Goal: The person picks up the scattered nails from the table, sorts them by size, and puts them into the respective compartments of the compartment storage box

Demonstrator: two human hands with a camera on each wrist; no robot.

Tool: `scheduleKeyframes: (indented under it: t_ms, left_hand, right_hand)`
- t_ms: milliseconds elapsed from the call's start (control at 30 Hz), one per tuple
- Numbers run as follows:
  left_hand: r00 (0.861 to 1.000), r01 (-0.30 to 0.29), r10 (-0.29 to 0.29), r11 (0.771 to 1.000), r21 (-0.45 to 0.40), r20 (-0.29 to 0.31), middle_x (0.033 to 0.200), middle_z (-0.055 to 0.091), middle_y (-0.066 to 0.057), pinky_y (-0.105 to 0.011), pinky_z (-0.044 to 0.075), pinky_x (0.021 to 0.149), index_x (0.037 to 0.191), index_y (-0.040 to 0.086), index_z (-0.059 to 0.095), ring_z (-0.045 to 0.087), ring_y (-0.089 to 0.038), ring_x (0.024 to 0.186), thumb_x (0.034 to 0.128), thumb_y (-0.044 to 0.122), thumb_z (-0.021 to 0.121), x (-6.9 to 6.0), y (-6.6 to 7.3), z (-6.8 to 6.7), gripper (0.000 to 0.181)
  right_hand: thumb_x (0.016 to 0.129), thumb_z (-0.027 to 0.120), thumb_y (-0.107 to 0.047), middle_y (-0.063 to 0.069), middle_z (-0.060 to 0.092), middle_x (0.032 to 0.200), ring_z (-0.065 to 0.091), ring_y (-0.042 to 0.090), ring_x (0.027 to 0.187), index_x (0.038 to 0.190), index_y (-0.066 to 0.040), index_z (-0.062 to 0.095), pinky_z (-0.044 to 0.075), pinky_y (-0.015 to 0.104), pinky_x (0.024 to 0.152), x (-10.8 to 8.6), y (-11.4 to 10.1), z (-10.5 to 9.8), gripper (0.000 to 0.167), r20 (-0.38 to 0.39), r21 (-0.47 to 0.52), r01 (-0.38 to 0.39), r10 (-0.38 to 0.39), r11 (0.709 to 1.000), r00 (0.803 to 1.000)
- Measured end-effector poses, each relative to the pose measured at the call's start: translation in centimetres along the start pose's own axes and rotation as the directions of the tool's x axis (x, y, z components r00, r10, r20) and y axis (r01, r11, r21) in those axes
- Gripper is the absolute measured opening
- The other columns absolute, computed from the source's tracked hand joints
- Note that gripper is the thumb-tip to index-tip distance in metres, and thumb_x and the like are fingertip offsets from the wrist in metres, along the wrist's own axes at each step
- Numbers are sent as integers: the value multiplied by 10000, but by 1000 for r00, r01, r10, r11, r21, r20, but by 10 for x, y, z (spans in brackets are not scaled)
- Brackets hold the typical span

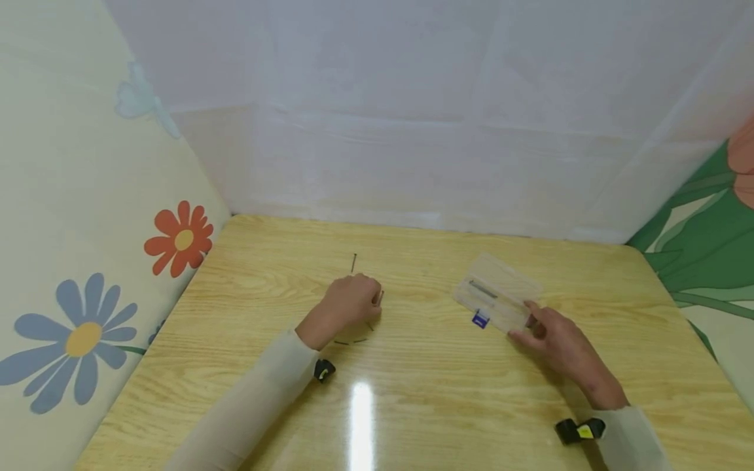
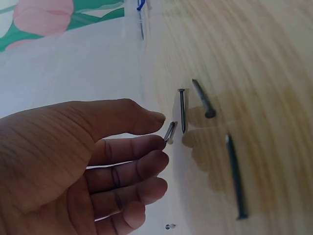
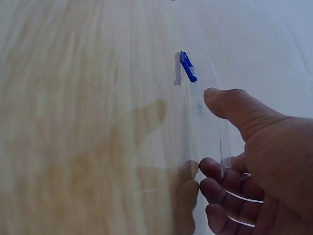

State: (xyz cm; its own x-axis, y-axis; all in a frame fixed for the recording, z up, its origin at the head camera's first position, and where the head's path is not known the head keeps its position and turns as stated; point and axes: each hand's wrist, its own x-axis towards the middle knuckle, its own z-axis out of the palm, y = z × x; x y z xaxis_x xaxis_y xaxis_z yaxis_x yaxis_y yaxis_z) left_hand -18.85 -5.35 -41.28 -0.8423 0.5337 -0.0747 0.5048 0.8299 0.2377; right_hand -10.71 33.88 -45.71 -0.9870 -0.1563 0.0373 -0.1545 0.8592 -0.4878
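Observation:
My left hand (image 1: 352,302) is over the table among several loose dark nails (image 2: 236,178). In the left wrist view its thumb and fingers are loosely bent with a gap between them. One nail (image 2: 169,132) is right by the index fingertip; whether they touch I cannot tell. On the right, my right hand (image 1: 556,340) holds the right end of a clear plastic box (image 1: 501,313) between thumb and fingers. The box's lid (image 1: 506,275) is raised at the back, and a blue latch (image 1: 480,318) is at its front. A dark nail-like piece (image 1: 483,288) shows inside.
One nail (image 1: 354,263) lies beyond the left hand, and others (image 1: 360,340) lie nearer the body. Behind the wooden table (image 1: 424,405) hangs a pale sheet (image 1: 377,131). Flower-printed cloth (image 1: 65,196) borders the left side, with more on the right.

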Motion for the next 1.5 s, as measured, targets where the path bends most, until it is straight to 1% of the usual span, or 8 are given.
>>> scheduleKeyframes:
  t_ms: [200,467,633,833,1067,1267,1400,1500]
  left_hand:
    - [1000,12,-11,1000,-25,14,530,243,75,-261,215,466,571,182,385,222,-91,499,890,54,675,-3,2,2,450]
    - [999,30,-30,1000,-7,14,517,266,71,-268,232,465,575,184,405,243,-99,494,915,65,675,-2,1,6,450]
    - [1000,26,-26,1000,-8,-5,520,262,75,-261,229,461,570,186,395,242,-93,495,897,38,650,-1,1,7,440]
    - [1000,29,-29,999,-33,-11,521,245,79,-257,221,454,563,190,385,234,-91,492,876,29,651,1,0,8,441]
    - [999,31,-32,998,-59,-21,511,243,90,-251,208,444,547,198,385,233,-84,480,823,1,635,4,-3,10,422]
    - [999,43,-43,999,-32,-3,519,271,79,-268,251,461,551,200,394,268,-101,493,812,1,646,8,-4,12,414]
    - [1000,21,-21,1000,11,-3,524,271,75,-282,279,471,547,202,381,284,-110,503,800,1,625,10,-4,14,405]
    - [1000,0,0,999,45,-2,528,234,78,-283,266,475,547,205,353,264,-111,507,789,5,617,12,-5,15,409]
  right_hand:
    - [943,764,-318,150,648,1049,627,252,862,1481,146,394,512,456,739,0,1,-1,800,-3,6,-2,2,1000,1000]
    - [944,765,-319,145,652,1032,630,246,851,1469,155,405,514,454,734,0,2,1,794,-12,19,12,-12,1000,1000]
    - [942,766,-304,148,657,1031,637,252,860,1468,160,401,520,471,748,2,2,1,790,-13,15,12,-12,1000,1000]
    - [945,764,-315,151,655,1035,637,264,872,1468,162,400,520,486,759,1,2,1,795,-14,8,10,-10,1000,1000]
    - [943,768,-333,150,652,1035,633,264,872,1461,168,404,518,488,752,0,1,2,807,-13,12,8,-8,1000,1000]
    - [943,769,-318,150,655,1042,636,257,871,1464,164,402,518,477,755,0,1,2,799,-15,16,9,-8,1000,1000]
    - [939,772,-331,149,653,1037,635,256,864,1459,168,405,519,482,745,0,1,2,809,-12,20,13,-13,1000,1000]
    - [939,770,-342,147,652,1032,631,254,858,1457,163,412,519,477,739,0,1,2,807,-13,17,12,-12,1000,1000]
